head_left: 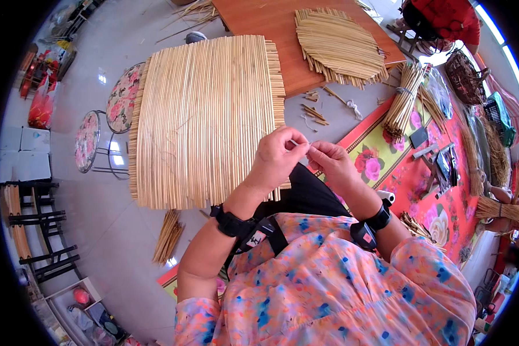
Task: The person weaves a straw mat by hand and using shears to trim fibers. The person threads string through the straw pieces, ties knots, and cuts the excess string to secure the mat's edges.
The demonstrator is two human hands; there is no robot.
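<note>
Both hands meet fingertip to fingertip at the right edge of a large mat of straw-coloured stalks (207, 121). My left hand (275, 154) is closed in a pinch, its wrist over the mat's lower right part. Facing it, my right hand (335, 164) pinches too, above my dark-trousered lap (305, 193). A thin pale thread seems to run between the fingertips; most of it is hidden by the fingers. Fine strands lie across the mat, whose stalks run side by side with uneven ends.
An oval stalk mat (343, 49) lies on a reddish-brown board (259, 17). Tied stalk bundles (405, 101), a metal tool (419, 137) and black items (446, 167) rest on the floral red mat (398, 190). Two floral stools (87, 141) stand left; loose stalks (168, 236) lie below.
</note>
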